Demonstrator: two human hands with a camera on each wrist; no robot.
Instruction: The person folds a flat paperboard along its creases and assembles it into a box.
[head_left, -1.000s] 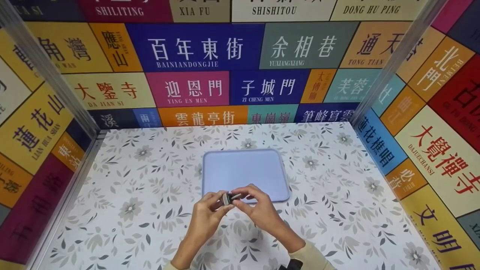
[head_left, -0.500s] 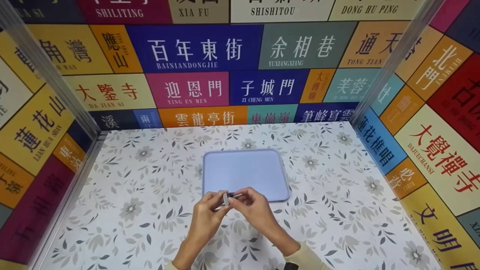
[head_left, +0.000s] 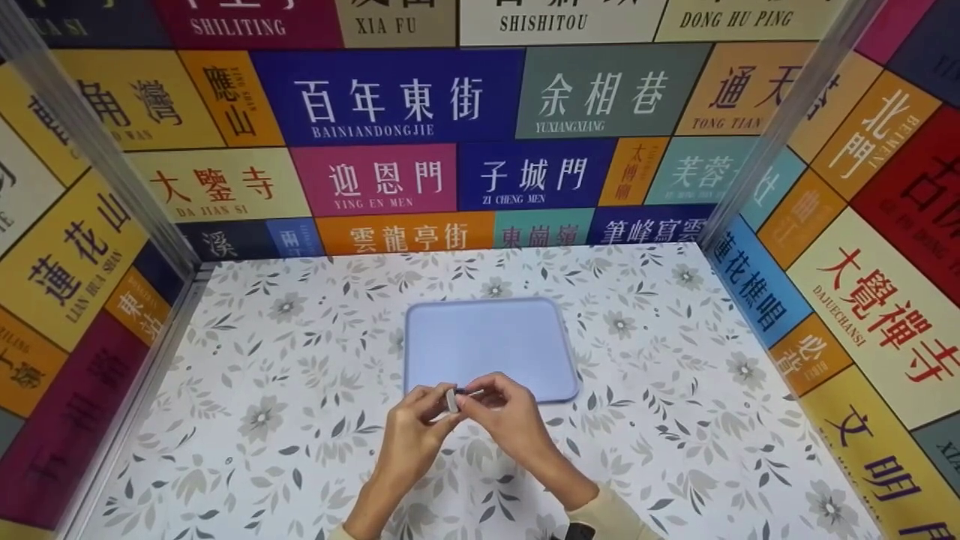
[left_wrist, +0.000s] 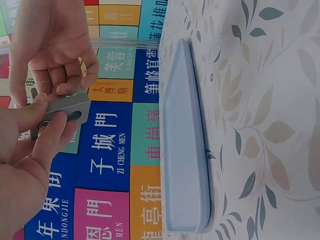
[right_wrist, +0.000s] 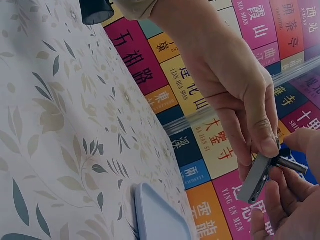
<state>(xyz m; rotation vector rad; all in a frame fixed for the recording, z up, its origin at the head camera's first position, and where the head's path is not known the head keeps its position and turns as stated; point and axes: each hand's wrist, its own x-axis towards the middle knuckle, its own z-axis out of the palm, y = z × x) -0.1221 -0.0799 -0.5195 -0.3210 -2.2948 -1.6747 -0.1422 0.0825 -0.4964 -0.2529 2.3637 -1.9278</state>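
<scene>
My left hand (head_left: 416,420) pinches a small grey metal block (head_left: 451,400) between thumb and fingers, above the tray's near edge. In the left wrist view the block (left_wrist: 72,107) has a slanted face with a round hole. A threaded bolt (right_wrist: 292,165) sticks out from its side in the right wrist view. My right hand (head_left: 510,412) grips the same piece from the other side, thumb on its upper end near the bolt. Fingers of both hands hide part of the block.
A light blue shallow tray (head_left: 487,341) lies on the table (head_left: 300,360), which has a floral cover. Printed sign panels (head_left: 390,97) wall off the back and both sides. A black band or device (head_left: 581,531) sits at the right cuff.
My right hand has shifted slightly left, with its fingers closer over the piece. The dark bar seen earlier between the hands is now mostly covered. My left hand has barely moved.
</scene>
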